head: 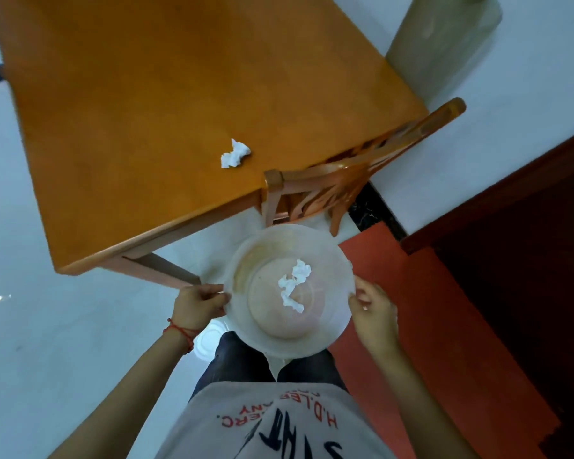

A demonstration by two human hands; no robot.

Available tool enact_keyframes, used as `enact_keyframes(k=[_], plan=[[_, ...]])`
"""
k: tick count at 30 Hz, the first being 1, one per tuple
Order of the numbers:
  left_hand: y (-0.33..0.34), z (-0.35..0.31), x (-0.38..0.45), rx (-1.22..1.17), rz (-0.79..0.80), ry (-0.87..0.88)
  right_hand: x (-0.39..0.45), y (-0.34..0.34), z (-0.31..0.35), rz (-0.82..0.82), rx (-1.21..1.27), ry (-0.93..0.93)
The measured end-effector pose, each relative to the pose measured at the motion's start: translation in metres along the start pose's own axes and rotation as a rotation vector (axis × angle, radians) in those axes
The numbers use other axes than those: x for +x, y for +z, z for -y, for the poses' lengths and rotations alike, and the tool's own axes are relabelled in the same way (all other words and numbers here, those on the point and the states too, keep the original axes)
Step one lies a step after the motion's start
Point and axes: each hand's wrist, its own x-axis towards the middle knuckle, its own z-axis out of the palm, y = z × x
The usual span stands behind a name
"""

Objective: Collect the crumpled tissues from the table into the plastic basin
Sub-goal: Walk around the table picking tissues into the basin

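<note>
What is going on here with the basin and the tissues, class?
A person stands at the corner of a wooden table and holds a clear plastic basin in front of them. The left hand grips its rim on one side, and the right hand holds the other side. Crumpled tissue already lies inside the basin. One more crumpled tissue is still on the table, near the wooden chair, so the collecting is not finished.

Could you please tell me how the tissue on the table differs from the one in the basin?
The tissue on the table lies on bare wood, a compact wad; the tissue in the basin is stretched into a longer strip inside the basin, which both hands hold. Both are white and crumpled.
</note>
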Motion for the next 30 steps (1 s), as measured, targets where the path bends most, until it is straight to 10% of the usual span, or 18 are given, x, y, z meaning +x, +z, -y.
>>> enact_keyframes(k=[30], plan=[[-0.084, 0.011, 0.033, -0.115, -0.19, -0.085, 0.065, 0.101, 0.071, 0.216, -0.069, -0.177]])
